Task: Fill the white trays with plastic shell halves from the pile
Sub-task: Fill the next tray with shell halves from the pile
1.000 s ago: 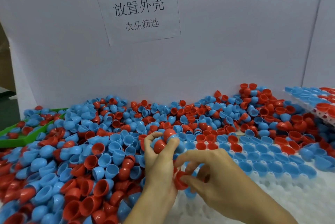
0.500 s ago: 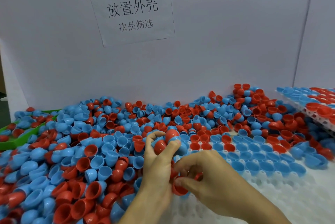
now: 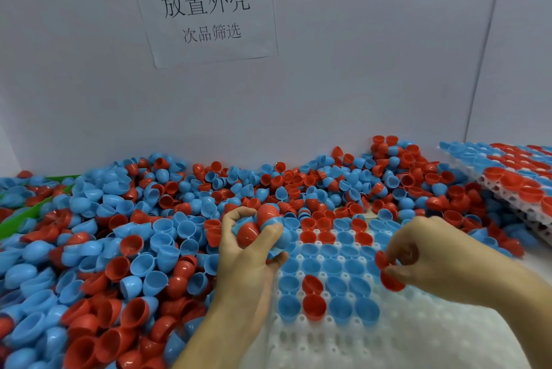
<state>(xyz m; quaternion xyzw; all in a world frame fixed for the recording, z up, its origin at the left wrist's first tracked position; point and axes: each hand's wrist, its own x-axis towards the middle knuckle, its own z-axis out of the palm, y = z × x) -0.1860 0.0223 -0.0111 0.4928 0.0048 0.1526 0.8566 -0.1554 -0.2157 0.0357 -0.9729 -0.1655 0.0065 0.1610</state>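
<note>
Two hands over a half-filled tray, both grasping shell halves.

Left hand curled round a bunch of red and blue shells at the pile's edge; right hand pinching red shells between thumb and fingertips, just above the white tray. Far rows of that tray seated with blue and red halves, near rows bare. Second filled tray tilted at far right. Paper sign on the wall behind.
</note>
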